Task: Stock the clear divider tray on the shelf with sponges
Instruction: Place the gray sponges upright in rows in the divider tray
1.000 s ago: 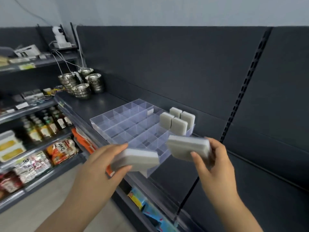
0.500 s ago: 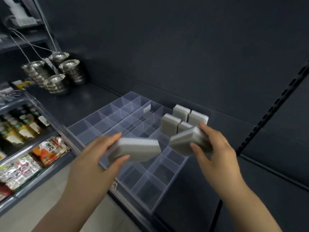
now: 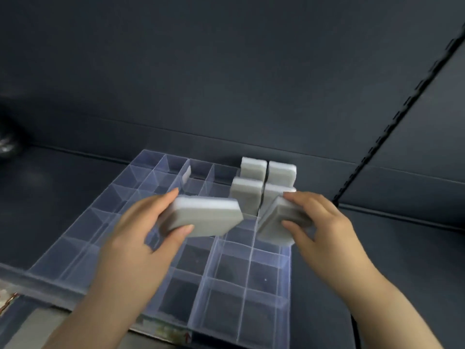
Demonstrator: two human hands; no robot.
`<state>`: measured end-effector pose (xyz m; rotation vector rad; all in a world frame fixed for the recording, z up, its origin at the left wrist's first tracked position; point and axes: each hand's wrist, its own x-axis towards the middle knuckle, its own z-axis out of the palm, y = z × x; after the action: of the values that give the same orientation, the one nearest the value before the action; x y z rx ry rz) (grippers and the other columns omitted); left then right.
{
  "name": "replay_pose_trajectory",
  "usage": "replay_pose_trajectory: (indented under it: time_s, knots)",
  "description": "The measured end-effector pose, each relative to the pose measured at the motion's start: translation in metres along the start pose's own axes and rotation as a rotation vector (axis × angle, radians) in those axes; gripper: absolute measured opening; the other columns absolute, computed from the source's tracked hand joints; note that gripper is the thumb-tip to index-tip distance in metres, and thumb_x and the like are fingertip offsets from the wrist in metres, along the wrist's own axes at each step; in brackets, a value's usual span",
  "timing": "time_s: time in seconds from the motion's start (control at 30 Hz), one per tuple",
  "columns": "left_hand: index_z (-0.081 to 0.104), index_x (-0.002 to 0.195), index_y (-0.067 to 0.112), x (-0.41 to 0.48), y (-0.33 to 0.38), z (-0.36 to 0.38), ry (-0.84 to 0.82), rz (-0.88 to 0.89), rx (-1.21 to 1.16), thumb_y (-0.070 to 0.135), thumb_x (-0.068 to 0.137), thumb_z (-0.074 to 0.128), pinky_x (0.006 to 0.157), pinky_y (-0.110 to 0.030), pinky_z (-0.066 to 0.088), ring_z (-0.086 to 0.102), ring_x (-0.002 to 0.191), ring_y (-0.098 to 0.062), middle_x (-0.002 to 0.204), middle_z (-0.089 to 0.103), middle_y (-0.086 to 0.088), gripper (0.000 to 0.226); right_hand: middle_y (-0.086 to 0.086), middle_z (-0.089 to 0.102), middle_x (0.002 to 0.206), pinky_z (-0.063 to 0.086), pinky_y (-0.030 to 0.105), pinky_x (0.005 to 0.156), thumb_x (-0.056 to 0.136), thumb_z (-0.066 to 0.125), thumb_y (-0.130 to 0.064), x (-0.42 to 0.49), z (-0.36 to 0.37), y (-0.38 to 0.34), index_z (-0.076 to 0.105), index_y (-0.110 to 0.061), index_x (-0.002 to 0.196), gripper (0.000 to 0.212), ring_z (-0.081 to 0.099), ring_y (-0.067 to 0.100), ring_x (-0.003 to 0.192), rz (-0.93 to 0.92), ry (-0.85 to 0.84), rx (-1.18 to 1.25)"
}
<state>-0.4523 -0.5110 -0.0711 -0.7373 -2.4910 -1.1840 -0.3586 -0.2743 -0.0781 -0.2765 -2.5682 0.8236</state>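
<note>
A clear divider tray (image 3: 83, 238) with many square cells lies on the dark shelf (image 3: 63, 167). Several grey-white sponges stand upright in its back right cells (image 3: 254, 170). My left hand (image 3: 141, 235) grips a sponge (image 3: 211, 217) held nearly flat above the tray's middle. My right hand (image 3: 324, 222) grips a second sponge (image 3: 276, 222), tilted with its lower end down at a cell on the right column, just in front of the standing ones. A small white piece (image 3: 186, 172) leans in a back cell.
The shelf's dark back panel (image 3: 226, 71) rises behind the tray. A slotted upright rail (image 3: 402, 109) runs diagonally at the right. Blurred metal bowls (image 3: 6, 144) show at the far left edge. Goods on a lower shelf peek out at the bottom left (image 3: 7, 303).
The view has moved closer and further over the tray. Both hands have carried their sponges forward over it, and the right sponge has tipped down towards a right-column cell.
</note>
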Motion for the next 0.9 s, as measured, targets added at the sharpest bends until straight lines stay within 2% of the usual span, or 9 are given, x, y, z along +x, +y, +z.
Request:
replay_pose_trajectory:
  time_s: [0.1, 0.2, 0.33, 0.4, 0.53, 0.7, 0.8, 0.9]
  knots:
    - [0.056, 0.125, 0.021, 0.016, -0.026, -0.011, -0.04, 0.054, -0.028, 0.035, 0.071, 0.062, 0.082, -0.021, 0.041, 0.051, 0.099, -0.002, 0.112, 0.056, 0.012, 0.056, -0.018, 0.05, 0.115, 0.041, 0.02, 0.092, 0.083, 0.065, -0.011, -0.002, 0.008, -0.015, 0.057, -0.02, 0.122, 0.041, 0.054, 0.01, 0.109, 0.064, 0.015, -0.071]
    - [0.055, 0.127, 0.021, 0.028, -0.05, -0.018, -0.11, 0.08, -0.094, 0.036, 0.072, 0.061, 0.086, -0.024, 0.041, 0.054, 0.102, -0.008, 0.113, 0.057, 0.011, 0.057, -0.015, 0.05, 0.115, 0.04, 0.02, 0.09, 0.082, 0.066, -0.006, -0.005, 0.022, -0.025, 0.059, -0.017, 0.121, 0.041, 0.055, 0.014, 0.108, 0.132, 0.07, -0.132]
    - [0.057, 0.125, 0.018, 0.034, -0.069, -0.022, -0.158, 0.151, -0.115, 0.035, 0.07, 0.063, 0.081, -0.034, 0.048, 0.054, 0.101, -0.009, 0.115, 0.055, 0.012, 0.057, -0.004, 0.056, 0.116, 0.038, 0.026, 0.094, 0.08, 0.067, 0.0, -0.011, 0.043, -0.026, 0.06, -0.013, 0.119, 0.042, 0.057, 0.024, 0.108, 0.157, 0.109, -0.254]
    - [0.057, 0.125, 0.019, 0.036, -0.074, -0.022, -0.188, 0.17, -0.138, 0.035, 0.07, 0.063, 0.08, -0.032, 0.047, 0.054, 0.1, -0.008, 0.115, 0.055, 0.012, 0.057, 0.002, 0.057, 0.12, 0.037, 0.025, 0.094, 0.082, 0.064, 0.0, -0.013, 0.049, -0.025, 0.059, -0.012, 0.121, 0.04, 0.055, 0.025, 0.111, 0.215, 0.093, -0.263]
    - [0.059, 0.123, 0.018, 0.039, -0.075, -0.019, -0.237, 0.217, -0.167, 0.032, 0.07, 0.065, 0.077, -0.025, 0.043, 0.047, 0.097, 0.002, 0.112, 0.055, 0.011, 0.055, 0.002, 0.056, 0.122, 0.035, 0.02, 0.093, 0.086, 0.06, -0.003, -0.013, 0.056, -0.022, 0.058, -0.011, 0.122, 0.037, 0.054, 0.023, 0.111, 0.289, 0.046, -0.258]
    - [0.059, 0.122, 0.015, 0.045, -0.063, -0.01, -0.27, 0.269, -0.183, 0.031, 0.07, 0.065, 0.082, -0.019, 0.044, 0.043, 0.095, 0.006, 0.11, 0.054, 0.012, 0.055, 0.002, 0.058, 0.122, 0.036, 0.021, 0.093, 0.086, 0.059, -0.003, -0.009, 0.057, -0.016, 0.058, -0.011, 0.121, 0.036, 0.054, 0.024, 0.111, 0.302, 0.025, -0.25]
    - [0.061, 0.12, 0.012, 0.047, -0.051, -0.005, -0.251, 0.334, -0.122, 0.027, 0.07, 0.067, 0.086, -0.028, 0.044, 0.044, 0.097, 0.004, 0.11, 0.053, 0.01, 0.053, 0.001, 0.058, 0.121, 0.04, 0.024, 0.094, 0.087, 0.058, -0.003, -0.005, 0.053, -0.012, 0.058, -0.011, 0.121, 0.035, 0.054, 0.024, 0.111, 0.285, 0.001, -0.226]
    - [0.063, 0.117, 0.009, 0.051, -0.042, 0.0, -0.226, 0.407, -0.074, 0.023, 0.069, 0.069, 0.088, -0.017, 0.04, 0.048, 0.099, -0.005, 0.107, 0.053, 0.01, 0.051, 0.0, 0.058, 0.121, 0.041, 0.025, 0.095, 0.087, 0.057, -0.003, -0.004, 0.053, -0.009, 0.056, -0.012, 0.122, 0.036, 0.053, 0.023, 0.111, 0.269, -0.025, -0.214]
